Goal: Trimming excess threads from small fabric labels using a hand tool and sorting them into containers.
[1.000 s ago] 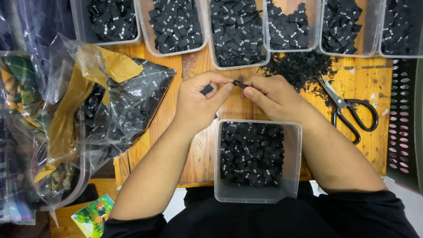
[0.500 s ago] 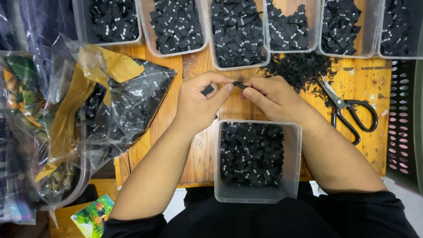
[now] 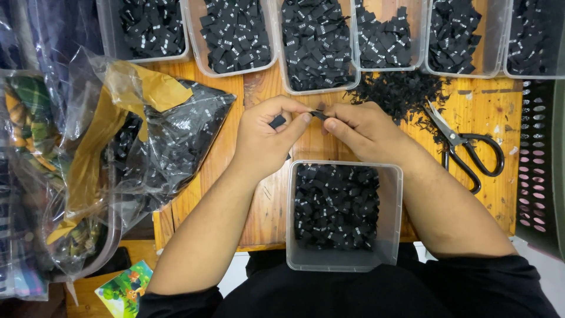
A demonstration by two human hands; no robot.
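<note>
My left hand [image 3: 268,138] and my right hand [image 3: 359,131] meet above the wooden table [image 3: 218,159], pinching a small black fabric label [image 3: 318,115] between their fingertips. Another black label piece [image 3: 277,122] sits tucked in my left hand's fingers. Just below the hands stands a clear plastic tub [image 3: 393,212] filled with several black labels. It hangs partly over the table's near edge.
A row of clear tubs [image 3: 318,41] of black labels lines the far edge. Black scissors [image 3: 471,150] lie at right beside a heap of black trimmings [image 3: 400,88]. Crumpled plastic bags [image 3: 118,153] with black labels fill the left. A perforated grey crate [image 3: 538,159] sits far right.
</note>
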